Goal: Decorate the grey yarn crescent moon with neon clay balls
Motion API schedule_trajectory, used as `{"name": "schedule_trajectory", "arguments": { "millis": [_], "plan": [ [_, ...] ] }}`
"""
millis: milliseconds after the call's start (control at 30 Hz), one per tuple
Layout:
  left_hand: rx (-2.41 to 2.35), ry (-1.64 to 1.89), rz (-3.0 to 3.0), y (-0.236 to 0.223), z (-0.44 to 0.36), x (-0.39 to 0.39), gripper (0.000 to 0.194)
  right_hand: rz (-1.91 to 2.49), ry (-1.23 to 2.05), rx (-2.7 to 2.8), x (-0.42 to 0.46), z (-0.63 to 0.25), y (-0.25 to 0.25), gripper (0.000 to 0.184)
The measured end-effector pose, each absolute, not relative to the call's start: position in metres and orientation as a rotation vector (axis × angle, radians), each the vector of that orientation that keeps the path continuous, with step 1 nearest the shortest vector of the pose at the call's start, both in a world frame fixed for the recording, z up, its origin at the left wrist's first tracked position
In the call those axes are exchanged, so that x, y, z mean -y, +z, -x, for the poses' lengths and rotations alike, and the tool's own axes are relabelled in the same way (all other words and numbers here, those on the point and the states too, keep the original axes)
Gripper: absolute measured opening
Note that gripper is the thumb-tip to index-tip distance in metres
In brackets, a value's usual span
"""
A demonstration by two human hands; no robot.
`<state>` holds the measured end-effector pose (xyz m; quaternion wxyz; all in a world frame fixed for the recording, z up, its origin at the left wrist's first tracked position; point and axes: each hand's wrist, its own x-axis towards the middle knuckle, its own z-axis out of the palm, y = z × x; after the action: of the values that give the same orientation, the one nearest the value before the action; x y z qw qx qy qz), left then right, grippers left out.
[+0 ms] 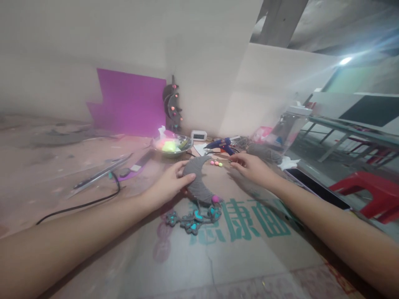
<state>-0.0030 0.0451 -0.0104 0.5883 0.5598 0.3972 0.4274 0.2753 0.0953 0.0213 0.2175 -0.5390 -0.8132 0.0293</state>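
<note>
My left hand grips the outer edge of a grey yarn-wrapped crescent moon, thumb on top and fingers partly hidden beneath. A magenta pompom sits at the moon's lower tip. Below it lies a string of grey ornaments with turquoise centres. To the right of the moon, my right hand is pinched just above the table; whatever is between its fingertips is too small to make out. Near those fingertips are small pink, orange and yellow pompoms in a row.
Behind the moon stand a clear bowl of coloured pompoms, a white digital clock and a blue glue gun. A utility knife and a black cable lie left. On the right are a phone and a red stool.
</note>
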Motion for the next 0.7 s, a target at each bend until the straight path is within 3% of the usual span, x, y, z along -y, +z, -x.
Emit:
{"name": "schedule_trajectory", "arguments": {
  "millis": [133, 400, 567, 700],
  "plan": [
    [-0.96, 0.989, -1.332, -0.009, 0.004, -0.044, 0.069, 1.465, 0.113, 2.333, -0.112, -0.256, 0.018, 0.034],
    [-0.996, 0.962, -1.413, -0.012, 0.005, -0.043, 0.065, 1.418, 0.166, 2.392, -0.127, -0.253, 0.005, 0.033],
    [-1.024, 0.979, -1.487, -0.014, 0.005, -0.043, 0.063, 1.461, 0.13, 2.301, -0.125, -0.254, -0.001, 0.022],
    [-1.188, 1.028, -1.815, -0.014, 0.009, -0.042, 0.055, 1.528, 0.095, 2.149, -0.114, -0.252, 0.01, 0.026]
  ]
}}
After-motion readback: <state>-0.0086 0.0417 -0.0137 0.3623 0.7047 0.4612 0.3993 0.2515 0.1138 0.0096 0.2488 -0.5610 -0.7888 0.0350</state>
